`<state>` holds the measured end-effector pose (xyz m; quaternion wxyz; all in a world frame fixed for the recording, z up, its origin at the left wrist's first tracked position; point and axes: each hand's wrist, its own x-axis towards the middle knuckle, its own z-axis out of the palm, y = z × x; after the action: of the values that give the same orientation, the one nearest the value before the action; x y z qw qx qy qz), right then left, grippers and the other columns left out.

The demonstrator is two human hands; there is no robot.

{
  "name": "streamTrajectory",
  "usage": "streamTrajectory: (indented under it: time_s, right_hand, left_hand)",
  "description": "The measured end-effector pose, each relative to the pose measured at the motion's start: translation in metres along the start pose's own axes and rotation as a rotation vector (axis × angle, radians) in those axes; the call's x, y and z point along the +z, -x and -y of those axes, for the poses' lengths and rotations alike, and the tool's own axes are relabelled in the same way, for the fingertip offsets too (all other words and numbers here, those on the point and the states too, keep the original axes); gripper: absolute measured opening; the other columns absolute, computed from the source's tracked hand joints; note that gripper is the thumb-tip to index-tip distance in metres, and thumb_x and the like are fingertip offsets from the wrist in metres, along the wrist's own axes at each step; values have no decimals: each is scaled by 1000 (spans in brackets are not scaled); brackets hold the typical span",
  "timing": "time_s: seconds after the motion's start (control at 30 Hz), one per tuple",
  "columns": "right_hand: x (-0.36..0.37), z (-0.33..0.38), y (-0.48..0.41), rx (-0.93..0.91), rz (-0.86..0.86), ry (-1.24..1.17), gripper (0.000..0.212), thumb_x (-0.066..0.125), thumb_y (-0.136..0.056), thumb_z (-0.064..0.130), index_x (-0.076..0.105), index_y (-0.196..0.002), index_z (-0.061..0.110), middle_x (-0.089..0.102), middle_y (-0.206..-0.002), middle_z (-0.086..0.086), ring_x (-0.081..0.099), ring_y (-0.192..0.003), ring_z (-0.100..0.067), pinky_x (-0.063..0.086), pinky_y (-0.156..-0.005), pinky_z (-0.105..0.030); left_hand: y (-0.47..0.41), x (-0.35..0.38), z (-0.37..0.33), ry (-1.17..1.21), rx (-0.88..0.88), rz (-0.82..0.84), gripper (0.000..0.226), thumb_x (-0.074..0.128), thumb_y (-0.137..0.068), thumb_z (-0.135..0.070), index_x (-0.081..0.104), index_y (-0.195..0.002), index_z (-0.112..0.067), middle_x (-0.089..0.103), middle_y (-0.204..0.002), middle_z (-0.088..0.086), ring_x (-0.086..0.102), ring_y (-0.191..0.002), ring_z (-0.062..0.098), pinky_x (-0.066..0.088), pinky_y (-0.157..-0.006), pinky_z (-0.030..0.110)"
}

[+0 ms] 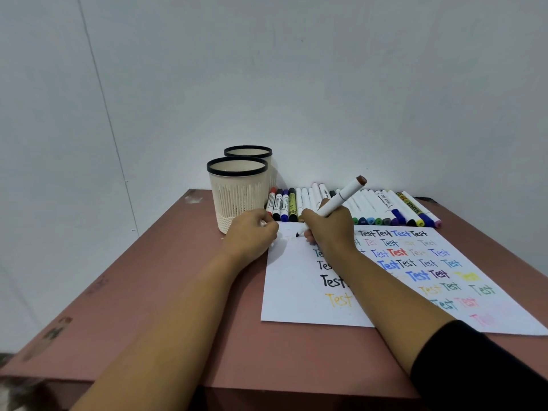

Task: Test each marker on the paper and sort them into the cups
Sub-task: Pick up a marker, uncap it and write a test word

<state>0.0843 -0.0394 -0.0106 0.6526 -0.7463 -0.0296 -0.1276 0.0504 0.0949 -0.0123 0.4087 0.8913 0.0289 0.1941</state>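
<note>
- Pale bare wall behind; below it a reddish-brown table (148,292) carrying the paper (296,298), crowded on its right side with coloured "Test" words.
- Testing step in hand: right hand (329,229) over the paper's far left part, fingers wrapped round a white marker (338,200). Dark tip down on the sheet beside a faint pinkish "Te", brown end pointing up and away.
- Left hand (252,235) at the paper's far left corner, fingers curled under. Possibly pinching the marker's cap, but only a white speck shows at the fingertips, so cannot tell.
- Next move, by judgement: finish the word, weigh the line as strong or weak, recap, then carry the marker past the paper's far left corner to one of the cups. Calls for a lift clear of the black rim and a tip-down drop.
- Row of markers (370,203) along the paper's far edge, lying side by side with coloured caps toward the sheet; most of the sorting not yet done.
- Near cup (237,197) just off the paper's far left corner, cream ribbed wall, black rim. Far cup (249,151) behind it, farther from the paper, mostly hidden.
- No marker poking above either rim; visible inner wall of the near cup bare, both bottoms out of sight.
</note>
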Motion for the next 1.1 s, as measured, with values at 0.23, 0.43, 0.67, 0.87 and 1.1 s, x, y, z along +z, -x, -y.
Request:
streamTrajectory:
  time_s: [0.23,0.43,0.67,0.87,1.1]
  right_hand:
    - [0,1,0,16,-26,19,22,60,-81,8,48,-62,12,53,-58,-4,53,-49,-16,43,-45,-22]
    - [-2,0,0,30,-85,-64,24,59,-81,7,47,-62,12,54,-56,-7,53,-43,-14,43,-40,-20]
    - [-2,1,1,8,-72,2,29,57,-81,6,41,-59,15,49,-55,-2,51,-42,-10,40,-40,-20]
    - [-3,1,0,22,-65,-17,27,55,-83,7,42,-61,14,47,-57,-2,47,-49,-16,38,-38,-18]
    - [-1,0,1,-1,-47,-8,26,58,-81,6,43,-61,13,49,-56,-4,51,-48,-17,41,-44,-22]
  left_hand:
    - [0,0,-1,-11,3,1,19,49,-85,-14,67,-84,-9,68,-88,1,54,-88,14,36,-73,25]
    - [1,0,-1,-13,4,-2,18,49,-85,-14,66,-82,-11,68,-86,1,55,-86,14,37,-71,25]
    - [1,0,-2,-25,21,-12,18,49,-85,-14,66,-79,-11,66,-85,0,53,-84,12,35,-62,16]
    - [2,-1,-2,-30,9,3,18,49,-86,-15,66,-80,-11,67,-87,0,53,-86,13,35,-70,23]
    - [2,-1,-3,-35,10,7,18,49,-86,-14,65,-80,-11,66,-87,1,53,-87,14,34,-72,24]
